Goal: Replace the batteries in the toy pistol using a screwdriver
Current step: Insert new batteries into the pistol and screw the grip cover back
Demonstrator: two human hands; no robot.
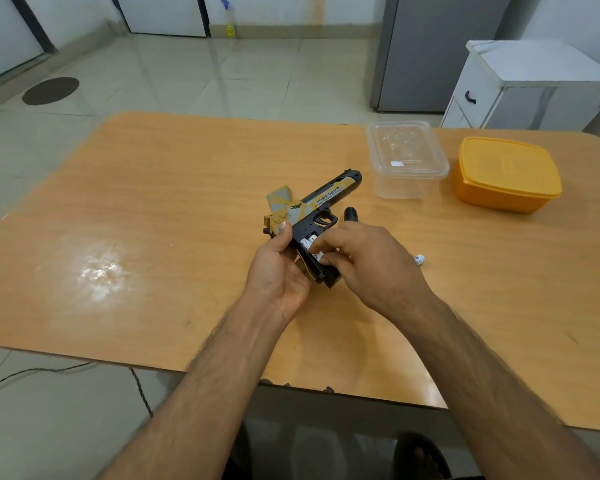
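A black and yellow toy pistol (326,202) is held above the wooden table (153,220), barrel pointing away to the right. My left hand (278,268) grips its rear and grip from the left, thumb on the yellow slide. The grip's battery compartment lies open, with white batteries (307,242) showing inside. My right hand (368,261) pinches a white battery at the compartment with fingertips and thumb. Another white battery (419,260) lies on the table just right of that hand. A black rounded object (350,214), possibly the screwdriver handle, stands behind my right hand.
A clear plastic container (407,161) and a closed orange container (506,174) sit at the table's far right. A grey and yellow piece (281,197) lies behind the pistol. A white cabinet (534,88) and a grey fridge (437,50) stand beyond the table.
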